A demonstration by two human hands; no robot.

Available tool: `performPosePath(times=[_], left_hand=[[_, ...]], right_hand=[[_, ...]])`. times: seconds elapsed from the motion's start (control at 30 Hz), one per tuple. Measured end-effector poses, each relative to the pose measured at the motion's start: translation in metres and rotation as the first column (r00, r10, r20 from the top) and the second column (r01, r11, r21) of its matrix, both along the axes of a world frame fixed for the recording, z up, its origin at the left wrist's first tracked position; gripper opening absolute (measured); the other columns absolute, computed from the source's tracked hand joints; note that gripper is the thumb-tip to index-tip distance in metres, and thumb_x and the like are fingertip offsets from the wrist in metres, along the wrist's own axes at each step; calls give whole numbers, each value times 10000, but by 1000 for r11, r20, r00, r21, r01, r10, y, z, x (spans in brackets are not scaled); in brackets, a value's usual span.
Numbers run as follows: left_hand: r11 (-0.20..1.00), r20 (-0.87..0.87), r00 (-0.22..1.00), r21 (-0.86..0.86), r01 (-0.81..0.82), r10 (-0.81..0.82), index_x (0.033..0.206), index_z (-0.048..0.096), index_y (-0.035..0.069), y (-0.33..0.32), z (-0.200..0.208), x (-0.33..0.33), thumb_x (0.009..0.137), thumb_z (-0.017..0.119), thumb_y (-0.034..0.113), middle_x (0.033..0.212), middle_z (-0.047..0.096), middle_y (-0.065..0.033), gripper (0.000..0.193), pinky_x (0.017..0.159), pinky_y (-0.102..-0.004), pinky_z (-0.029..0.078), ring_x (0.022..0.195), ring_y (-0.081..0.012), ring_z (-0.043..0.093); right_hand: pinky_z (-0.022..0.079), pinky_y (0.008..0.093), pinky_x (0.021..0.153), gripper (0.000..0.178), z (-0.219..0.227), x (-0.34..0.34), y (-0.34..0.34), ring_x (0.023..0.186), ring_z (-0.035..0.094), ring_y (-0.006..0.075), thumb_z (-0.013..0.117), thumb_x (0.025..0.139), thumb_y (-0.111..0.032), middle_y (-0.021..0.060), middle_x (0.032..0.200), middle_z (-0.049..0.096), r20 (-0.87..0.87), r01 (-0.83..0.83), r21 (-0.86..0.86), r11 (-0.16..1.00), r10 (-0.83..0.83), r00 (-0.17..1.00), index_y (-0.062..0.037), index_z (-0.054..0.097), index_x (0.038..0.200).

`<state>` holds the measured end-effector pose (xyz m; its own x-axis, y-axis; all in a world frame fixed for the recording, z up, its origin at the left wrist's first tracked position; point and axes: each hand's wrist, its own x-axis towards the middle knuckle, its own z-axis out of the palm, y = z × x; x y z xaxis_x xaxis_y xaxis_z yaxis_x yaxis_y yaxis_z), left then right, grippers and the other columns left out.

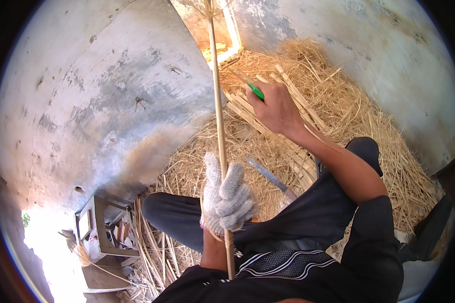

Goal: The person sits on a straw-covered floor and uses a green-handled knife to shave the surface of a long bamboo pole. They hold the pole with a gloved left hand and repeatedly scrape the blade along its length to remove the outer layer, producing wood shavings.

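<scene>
My left hand (227, 199), in a knitted white glove, is closed around a long bamboo strip (220, 116). The strip stands nearly upright in view, running from beside my torso past the top edge, where thin shavings (207, 9) curl off it. To the right of the strip, my bare right hand (274, 107) grips a small knife by its green handle (256, 91). Its thin blade points up and left, apart from the strip as far as I can see. Between my legs, a larger knife (268, 174) with a grey blade lies on the shavings.
A big heap of straw-coloured shavings (359, 121) covers the floor ahead and right, with split bamboo pieces (245, 113) in it. More long strips (159, 252) lie at my left, beside a wooden frame (101, 232) holding scraps. Stained walls (111, 86) stand close around.
</scene>
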<state>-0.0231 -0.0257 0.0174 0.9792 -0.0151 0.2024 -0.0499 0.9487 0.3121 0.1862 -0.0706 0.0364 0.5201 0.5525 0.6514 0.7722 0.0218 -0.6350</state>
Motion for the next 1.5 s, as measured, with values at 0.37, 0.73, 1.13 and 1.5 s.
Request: performPosePath(times=[0.37,0.73,1.13,1.5], left_hand=[[971,-165,968,181,-158,188,648,404,135,-2,4,-3,1023,221,555,356,301,8,592,224,-259,213,225,-145,255],[974,-200,961,158,-163,193,634,408,137,-6,7,-8,1028,239,539,356,299,6,588,226,-246,206,229,-135,238],[996,-202,977,63,-59,70,627,402,128,-13,-20,-8,1031,208,537,373,323,2,606,238,-219,259,244,-126,270],[984,-130,976,54,-167,173,697,444,121,3,-8,-13,1038,284,483,392,343,-9,523,238,-249,233,251,-137,274]], right_hand=[[436,399,438,167,-1,-34,-16,475,586,298,646,788,-150,107,542,559,493,-92,-52,994,106,864,-62,545,690],[448,382,431,134,-17,-38,-6,462,589,275,664,772,-144,104,540,562,501,-24,-97,995,69,862,-63,567,727],[334,318,315,354,-4,40,28,357,429,122,540,937,-240,35,442,459,392,416,-192,889,-319,863,-37,539,649],[430,377,402,268,-8,-56,-18,409,561,250,669,812,-245,91,479,521,490,-116,-203,972,203,848,-71,538,655]])
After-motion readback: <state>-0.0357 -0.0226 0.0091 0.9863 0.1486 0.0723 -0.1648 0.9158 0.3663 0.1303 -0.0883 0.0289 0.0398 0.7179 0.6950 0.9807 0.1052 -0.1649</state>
